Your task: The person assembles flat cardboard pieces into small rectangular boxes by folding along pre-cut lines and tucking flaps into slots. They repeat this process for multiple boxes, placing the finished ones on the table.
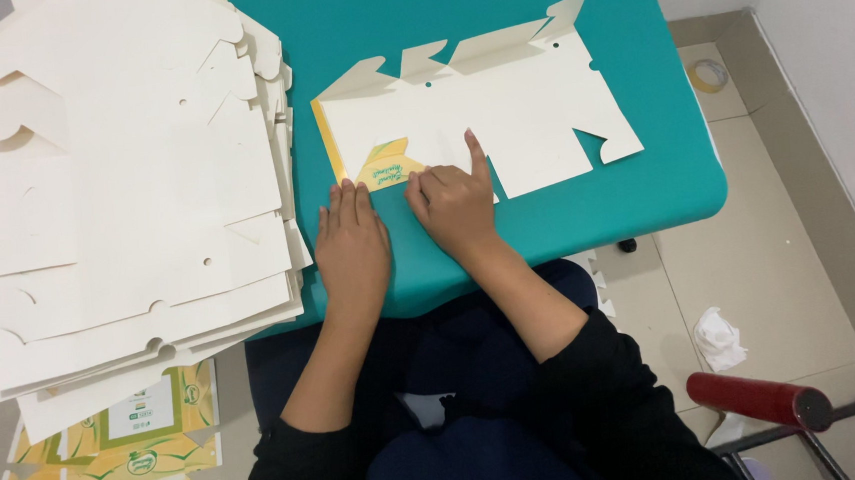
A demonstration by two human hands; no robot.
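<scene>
I press my left hand (353, 243) flat, fingers spread, while my right hand (453, 200) pins the folded flap (389, 164) of a flat carton (499, 115) on the teal table (546, 217).

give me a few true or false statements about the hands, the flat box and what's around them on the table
1. Both hands press on the flat carton blank. True: left hand and right hand rest on its near edge.
2. The table is red. False: it is teal.
3. A stack of blanks lies left of the hands. True.
4. A roll of tape sits on the table. False: it lies on the floor.
5. The right hand holds scissors. False: it holds nothing.
</scene>
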